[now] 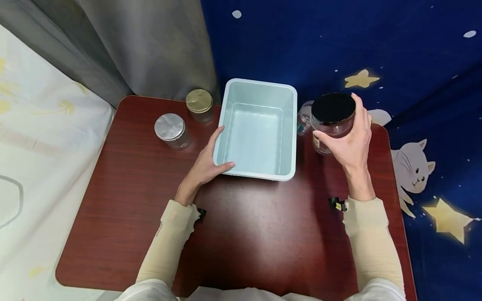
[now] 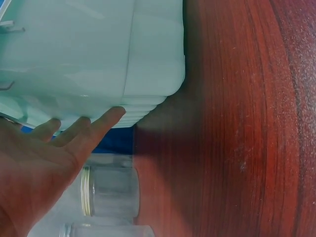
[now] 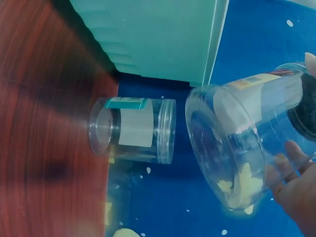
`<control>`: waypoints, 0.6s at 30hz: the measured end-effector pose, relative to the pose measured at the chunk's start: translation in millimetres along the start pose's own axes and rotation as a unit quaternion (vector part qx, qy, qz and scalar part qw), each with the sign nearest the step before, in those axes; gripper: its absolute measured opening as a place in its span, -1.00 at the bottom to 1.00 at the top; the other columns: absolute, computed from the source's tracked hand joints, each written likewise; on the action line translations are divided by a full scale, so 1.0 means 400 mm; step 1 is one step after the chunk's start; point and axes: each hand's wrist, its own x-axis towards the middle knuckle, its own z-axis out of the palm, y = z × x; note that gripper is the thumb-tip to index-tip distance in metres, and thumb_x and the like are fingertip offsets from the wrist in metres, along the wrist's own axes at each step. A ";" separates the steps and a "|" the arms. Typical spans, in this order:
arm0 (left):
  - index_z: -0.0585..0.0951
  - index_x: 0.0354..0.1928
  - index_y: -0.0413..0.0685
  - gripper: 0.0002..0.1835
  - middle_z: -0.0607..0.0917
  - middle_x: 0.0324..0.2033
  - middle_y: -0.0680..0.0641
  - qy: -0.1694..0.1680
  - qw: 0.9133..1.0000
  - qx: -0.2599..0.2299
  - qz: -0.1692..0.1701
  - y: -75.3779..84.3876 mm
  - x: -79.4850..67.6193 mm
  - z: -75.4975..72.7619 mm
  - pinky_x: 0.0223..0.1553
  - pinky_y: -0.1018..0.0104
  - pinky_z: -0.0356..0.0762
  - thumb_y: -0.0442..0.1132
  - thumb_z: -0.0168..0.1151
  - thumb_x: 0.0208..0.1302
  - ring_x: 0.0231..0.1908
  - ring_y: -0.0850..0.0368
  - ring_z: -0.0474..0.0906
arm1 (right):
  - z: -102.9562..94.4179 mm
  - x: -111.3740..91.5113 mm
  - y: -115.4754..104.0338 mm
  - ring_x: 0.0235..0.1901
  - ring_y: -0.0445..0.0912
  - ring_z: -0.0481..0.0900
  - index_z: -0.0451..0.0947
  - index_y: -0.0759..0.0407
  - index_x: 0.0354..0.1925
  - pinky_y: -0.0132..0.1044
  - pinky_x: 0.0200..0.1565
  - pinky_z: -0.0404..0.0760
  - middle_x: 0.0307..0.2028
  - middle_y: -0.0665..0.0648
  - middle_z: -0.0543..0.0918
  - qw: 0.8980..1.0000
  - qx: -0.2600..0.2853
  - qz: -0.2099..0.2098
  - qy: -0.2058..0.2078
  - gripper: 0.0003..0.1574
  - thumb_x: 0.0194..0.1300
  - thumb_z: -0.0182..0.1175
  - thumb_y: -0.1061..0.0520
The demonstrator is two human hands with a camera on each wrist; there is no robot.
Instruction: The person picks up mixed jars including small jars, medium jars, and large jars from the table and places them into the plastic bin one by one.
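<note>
Between the thumb and fingers of the right hand (image 1: 353, 145), the big black-lidded jar (image 1: 331, 126) is held off the bench (image 1: 248, 225); the thumb presses its side and a fingertip reaches the lid's edge, a wide grip that seems meant to span the barrel. Below those fingers its base hangs clear, tilted in the right wrist view. Near that base stands a smaller clear jar (image 3: 134, 127), with a label. The left hand (image 1: 208, 162) has its thumb over the near rim of the pale blue tub (image 1: 260, 138) and its fingers spread along the outer wall, probably to steady that corner; how firmly is hard to tell. Outside these fingers stand a silver-lidded jar (image 1: 175, 133) and, farther back, a gold-lidded jar (image 1: 201, 107).
</note>
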 end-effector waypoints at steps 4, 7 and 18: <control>0.01 0.56 -0.07 0.05 0.14 0.47 -0.30 0.001 1.000 -0.003 -0.001 -0.002 0.000 0.000 0.32 -0.23 0.12 -0.34 0.43 0.10 0.43 -0.16 0.12 | 0.003 0.014 -0.010 0.16 -0.02 0.31 0.23 -0.27 0.47 -0.09 0.16 0.25 0.24 0.05 0.48 0.999 -0.005 -0.019 -0.025 0.38 -0.31 0.67 -0.10; 0.01 0.56 -0.08 0.05 0.15 0.48 -0.28 0.000 1.000 -0.002 0.002 -0.004 0.000 0.000 0.32 -0.21 0.13 -0.31 0.43 0.11 0.42 -0.15 0.13 | 0.004 0.024 -0.015 0.21 -0.09 0.32 0.22 -0.28 0.47 -0.12 0.23 0.30 0.27 0.03 0.43 0.999 0.000 -0.023 -0.034 0.36 -0.28 0.66 -0.11; 0.01 0.56 -0.07 0.04 0.13 0.48 -0.30 0.000 1.000 -0.016 0.001 -0.005 -0.002 -0.002 0.32 -0.23 0.12 -0.29 0.44 0.13 0.42 -0.14 0.13 | 0.015 0.033 -0.020 0.26 -0.15 0.31 0.22 -0.18 0.46 -0.23 0.29 0.26 0.28 -0.04 0.39 0.998 0.037 -0.035 -0.034 0.38 -0.33 0.68 -0.05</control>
